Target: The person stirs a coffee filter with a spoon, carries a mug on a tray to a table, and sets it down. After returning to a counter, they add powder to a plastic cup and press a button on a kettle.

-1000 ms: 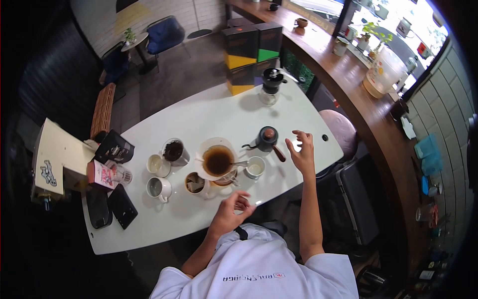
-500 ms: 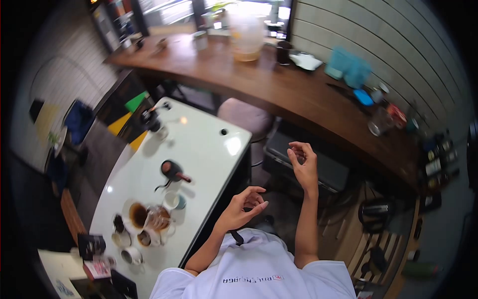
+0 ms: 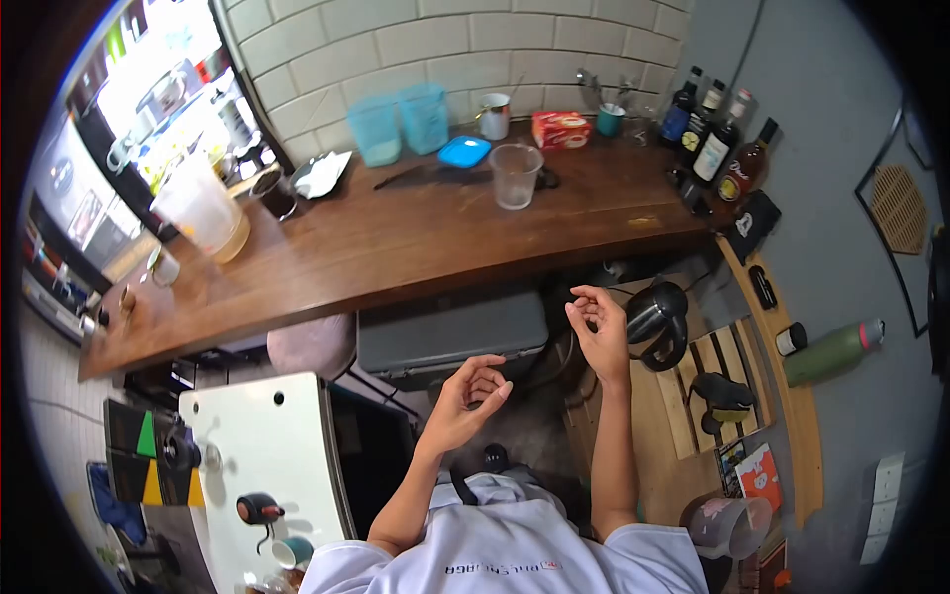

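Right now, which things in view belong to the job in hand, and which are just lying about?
Probably belonging:
small black gooseneck kettle
pale teal cup
black hand grinder
black electric kettle, nearest the right hand

Probably lying about:
two translucent blue plastic containers
green cylindrical bottle
red patterned box

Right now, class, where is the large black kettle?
In the head view, the large black kettle is right of centre, just to the right of the person's right hand in the picture and near the slatted wood.
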A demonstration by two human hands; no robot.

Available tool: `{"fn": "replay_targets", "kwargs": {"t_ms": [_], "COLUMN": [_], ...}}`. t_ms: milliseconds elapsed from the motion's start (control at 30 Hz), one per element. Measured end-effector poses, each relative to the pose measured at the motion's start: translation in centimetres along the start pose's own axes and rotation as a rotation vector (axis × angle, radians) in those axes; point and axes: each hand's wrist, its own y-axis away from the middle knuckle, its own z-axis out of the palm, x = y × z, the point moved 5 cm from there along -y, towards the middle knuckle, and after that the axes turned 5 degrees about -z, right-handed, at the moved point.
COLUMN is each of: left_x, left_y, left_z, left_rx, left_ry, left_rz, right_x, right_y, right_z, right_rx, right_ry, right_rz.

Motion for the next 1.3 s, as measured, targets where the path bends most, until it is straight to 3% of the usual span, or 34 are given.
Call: {"fn": "replay_targets", "kwargs": {"t_ms": [233,433,600,767,833,933,1067,1300], "left_x": [2.4,4.6,6.2,3.8,3.8,4.4,4.1,4.5], "left_y": [-6.1,-10.7,-13.5,-16.4,-16.8,-16.5,-16.5,-17.5], "left_z": [-0.4,-5.7,-10.0,-12.4,-12.1,-11.5,-11.8,-12.2], "left_rx": [-0.032,0.105,0.196,0.232,0.256,0.336,0.372,0.412], "left_ry": [-0.042,-0.087,-0.223,-0.252,-0.319,-0.505,-0.472,-0.352], "left_rz": [0.098,0.282,0.281,0.286,0.307,0.327,0.306,0.256], "right_x": [3.4,5.8,7.0,8.1,8.6,8.9,10.5,7.5], "right_y": [-4.6,-9.8,-15.3,-18.6,-19.1,-19.5,-20.0,-19.6], "right_z": [0.3,3.8,6.3,9.0,9.6,10.0,9.7,12.0], "right_rx": [0.043,0.013,0.050,0.012,-0.040,0.044,0.042,-0.082], "right_ry": [-0.016,0.206,0.342,0.216,-0.017,0.147,0.024,0.033], "right_rz": [0.030,-0.005,-0.077,-0.101,-0.038,-0.125,-0.099,-0.089]}}
